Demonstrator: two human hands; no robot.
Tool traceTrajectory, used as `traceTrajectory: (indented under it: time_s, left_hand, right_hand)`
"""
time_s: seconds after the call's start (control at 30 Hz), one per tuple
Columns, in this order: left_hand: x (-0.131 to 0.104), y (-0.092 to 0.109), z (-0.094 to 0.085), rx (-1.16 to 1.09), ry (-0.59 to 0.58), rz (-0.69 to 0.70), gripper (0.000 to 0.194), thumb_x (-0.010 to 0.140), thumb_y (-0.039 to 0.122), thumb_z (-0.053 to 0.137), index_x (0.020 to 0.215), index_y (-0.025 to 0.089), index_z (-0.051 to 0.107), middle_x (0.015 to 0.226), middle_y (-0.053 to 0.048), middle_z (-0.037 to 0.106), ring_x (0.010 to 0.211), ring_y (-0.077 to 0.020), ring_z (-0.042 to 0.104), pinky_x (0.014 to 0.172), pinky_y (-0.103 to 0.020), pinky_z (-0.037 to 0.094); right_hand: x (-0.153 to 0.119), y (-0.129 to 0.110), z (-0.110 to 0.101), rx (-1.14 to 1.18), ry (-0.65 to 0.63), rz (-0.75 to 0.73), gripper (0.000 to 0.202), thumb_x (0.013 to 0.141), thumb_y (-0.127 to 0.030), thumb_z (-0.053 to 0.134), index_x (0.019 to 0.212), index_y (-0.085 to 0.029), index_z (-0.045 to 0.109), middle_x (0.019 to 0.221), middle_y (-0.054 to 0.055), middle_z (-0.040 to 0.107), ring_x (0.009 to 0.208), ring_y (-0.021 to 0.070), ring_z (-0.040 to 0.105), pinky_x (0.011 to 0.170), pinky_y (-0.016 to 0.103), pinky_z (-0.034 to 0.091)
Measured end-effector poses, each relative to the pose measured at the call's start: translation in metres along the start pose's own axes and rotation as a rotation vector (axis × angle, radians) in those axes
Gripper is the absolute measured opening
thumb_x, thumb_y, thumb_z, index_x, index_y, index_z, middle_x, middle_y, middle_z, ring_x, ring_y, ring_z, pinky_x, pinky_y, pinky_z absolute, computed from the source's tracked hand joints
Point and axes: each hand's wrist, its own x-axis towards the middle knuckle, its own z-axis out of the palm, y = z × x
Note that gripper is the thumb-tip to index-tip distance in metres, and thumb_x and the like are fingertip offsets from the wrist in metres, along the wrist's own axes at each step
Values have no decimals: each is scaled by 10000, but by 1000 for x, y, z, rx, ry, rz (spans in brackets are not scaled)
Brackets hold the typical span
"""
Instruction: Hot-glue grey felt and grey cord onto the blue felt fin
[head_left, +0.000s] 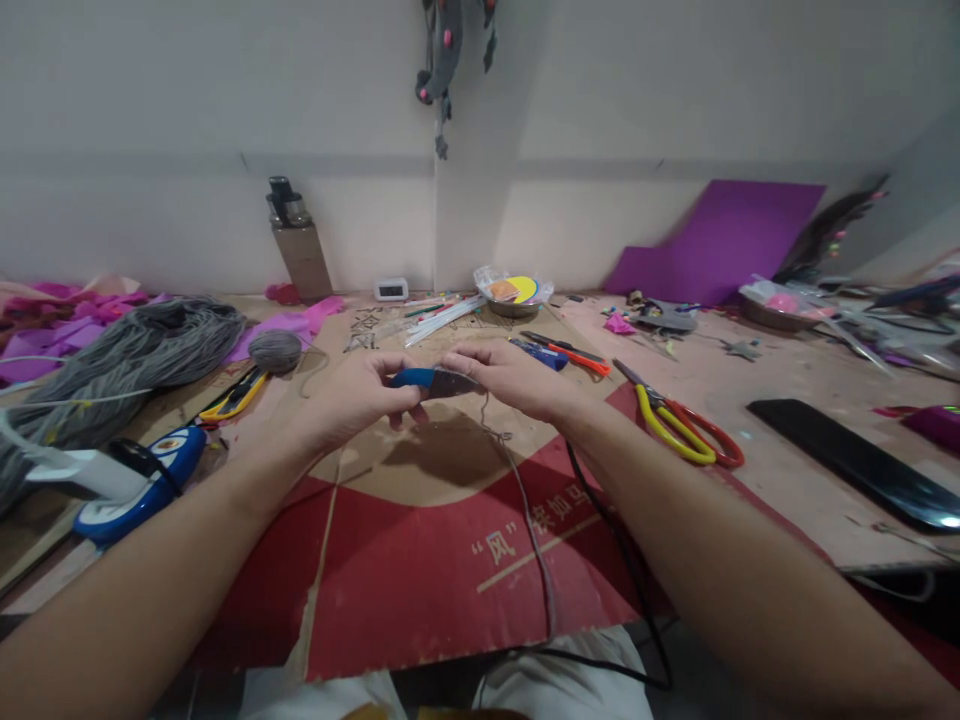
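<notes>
Both hands hold a curved piece, blue at its left end and wrapped in grey at its right, above the cardboard. My left hand [373, 388] grips the blue end of the curved piece [415, 379] between thumb and fingers. On the grey part, my right hand [501, 372] has its fingers closed over the top. A thin grey yarn [523, 490] hangs from beside the right fingers and runs down over the red part of the cardboard [405, 570]. The right fingertips are partly hidden.
Yellow-and-red scissors [675, 415], pliers [577, 355] and a black phone-like slab [855, 455] lie right. At left are a grey yarn hank [161, 345], a yarn ball [275, 351], a yellow cutter [234, 397] and a blue-white glue gun [142, 490]. A bowl [514, 306] stands behind.
</notes>
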Motion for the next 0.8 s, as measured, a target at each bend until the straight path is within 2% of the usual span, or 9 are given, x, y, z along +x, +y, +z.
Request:
traceTrajectory:
  time_s: [0.17,0.33,0.4,0.47,0.5,0.57,0.63,0.7,0.8]
  left_hand:
    - [-1,7,3,22,12,-10,133,728,241,629,829,160,660,673,-42,708,551,-138,603,522,-239,467]
    - [-1,11,6,12,21,-35,114,699,228,632,785,154,648,673,-45,697,608,-158,635,487,-226,454]
    - [0,9,6,17,24,-36,118,707,225,627,797,152,645,688,-50,702,607,-156,636,484,-225,455]
    - [0,7,6,19,25,-38,122,718,226,625,812,150,640,688,-50,702,598,-152,633,493,-228,465]
    - [1,7,6,21,23,-41,129,721,228,627,823,150,639,687,-49,703,596,-152,633,500,-231,472]
    - [1,7,6,27,16,-45,153,719,228,635,850,150,648,682,-48,705,584,-151,633,512,-236,484]
    - [0,8,7,33,3,-55,172,715,226,638,867,150,665,676,-47,708,566,-146,628,518,-237,488]
    - [-1,9,9,32,-6,-75,164,716,224,634,857,152,679,661,-48,705,550,-143,619,510,-235,483]
    - [-1,9,9,29,-7,-100,145,713,228,631,828,157,684,640,-48,700,526,-141,601,480,-231,464]
  right_hand:
    - [1,2,-4,-8,-6,-25,300,866,-438,563,753,-174,648,687,-12,543,654,114,457,638,253,355]
    - [0,-1,-5,86,93,-1,256,861,-355,571,677,-177,560,646,-34,486,615,92,430,627,244,343]
    - [-1,-3,-4,180,71,41,167,843,-275,583,712,-177,551,679,-34,507,625,86,451,623,230,361]
    - [0,-3,-2,321,36,96,42,797,-179,602,834,-180,582,792,-20,572,682,86,509,638,215,396]
    - [0,-2,0,400,19,127,130,788,-162,601,915,-189,591,854,-11,598,713,89,538,648,213,414]
    - [1,2,3,537,-22,179,195,844,-243,570,1036,-210,581,923,14,634,751,109,582,664,229,452]
    - [3,7,6,581,-76,188,268,921,-422,491,1050,-207,586,904,40,656,755,131,603,666,251,472]
    - [3,12,7,541,-114,158,380,915,-543,478,1005,-197,605,889,49,665,767,139,609,669,254,474]
    - [4,14,6,430,-83,99,382,854,-559,584,920,-184,616,814,20,635,698,112,564,625,226,439]
